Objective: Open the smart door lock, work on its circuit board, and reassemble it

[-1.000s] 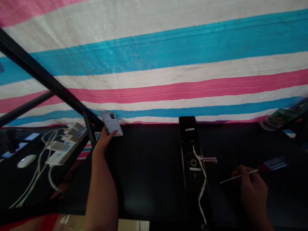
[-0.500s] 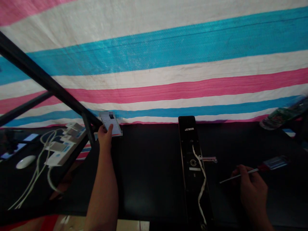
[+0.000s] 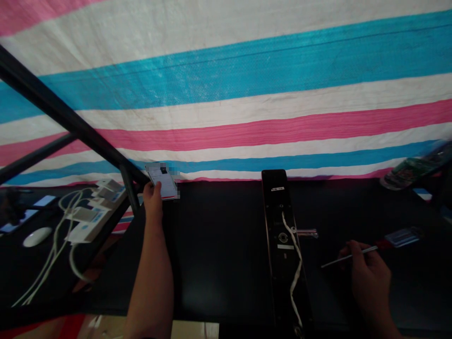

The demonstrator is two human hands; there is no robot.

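At the table's far left corner, my left hand grips a smartphone with a lit, pale screen; the thumb lies over its face. On the right, my right hand is closed around the shaft of a screwdriver. Its clear and red handle points away to the right, its tip to the left. Between the hands lies a long black door lock panel with a white cable running down it. A short metal spindle-like piece sticks out from its right side.
A plastic bottle lies at the back right, by the striped sheet. Beyond a black metal frame on the left are a power strip with white cables and a white mouse.
The left thumb has shifted slightly left and down on the phone screen. My right hand and the screwdriver have moved a touch to the left; the lock panel stays put.
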